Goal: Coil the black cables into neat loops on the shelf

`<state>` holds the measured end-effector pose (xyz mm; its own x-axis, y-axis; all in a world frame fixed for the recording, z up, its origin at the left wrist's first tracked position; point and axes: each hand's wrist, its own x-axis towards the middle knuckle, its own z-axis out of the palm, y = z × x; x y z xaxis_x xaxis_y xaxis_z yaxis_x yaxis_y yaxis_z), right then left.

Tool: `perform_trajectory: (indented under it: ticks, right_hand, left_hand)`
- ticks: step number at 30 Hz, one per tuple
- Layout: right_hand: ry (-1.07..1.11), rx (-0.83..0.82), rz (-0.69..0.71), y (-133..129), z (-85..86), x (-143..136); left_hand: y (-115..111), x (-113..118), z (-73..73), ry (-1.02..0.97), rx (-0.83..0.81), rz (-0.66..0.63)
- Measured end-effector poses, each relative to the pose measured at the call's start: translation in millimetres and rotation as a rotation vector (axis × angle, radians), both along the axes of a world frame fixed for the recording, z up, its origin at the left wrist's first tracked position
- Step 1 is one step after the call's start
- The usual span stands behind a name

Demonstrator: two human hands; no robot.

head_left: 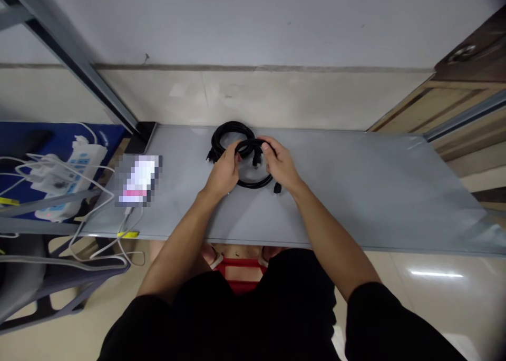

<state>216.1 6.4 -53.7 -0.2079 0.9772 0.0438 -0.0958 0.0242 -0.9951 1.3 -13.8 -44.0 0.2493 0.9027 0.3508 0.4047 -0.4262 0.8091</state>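
Between my two hands is a coiled black cable, its loop resting on the grey shelf. My left hand is closed on the left side of the loop. On the right side, my right hand pinches the coil near its top. One black connector lies just below my right hand, and another plug end shows inside the loop. Just behind, a second coiled black cable lies on the shelf, partly hidden by my left hand and the held coil.
A phone, blurred out, lies at the shelf's left end with a white charging cord attached. Further left, a white power strip with several plugs and wires sits on a blue surface. A wall runs along the back edge.
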Motion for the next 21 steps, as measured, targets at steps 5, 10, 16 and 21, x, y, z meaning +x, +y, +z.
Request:
perform_trajectory:
  ticks: [5,10,16,21]
  right_hand:
    - [-0.208,0.166,-0.105,-1,-0.4,-4]
    - [-0.112,0.018,-0.108,5,11.2,15]
    - [-0.023,-0.044,-0.283,11,27.4,74]
    - [-0.054,-0.079,-0.414,21,13.8,114]
  left_hand:
    - [2,-2,-3.5,0.146,0.077,0.022]
    - [-1,-1,1.4,0.168,0.142,-0.019]
    - [-1,-5,7.3,0.154,0.195,0.019]
    - [9,-13,2.7,0.264,0.292,0.171]
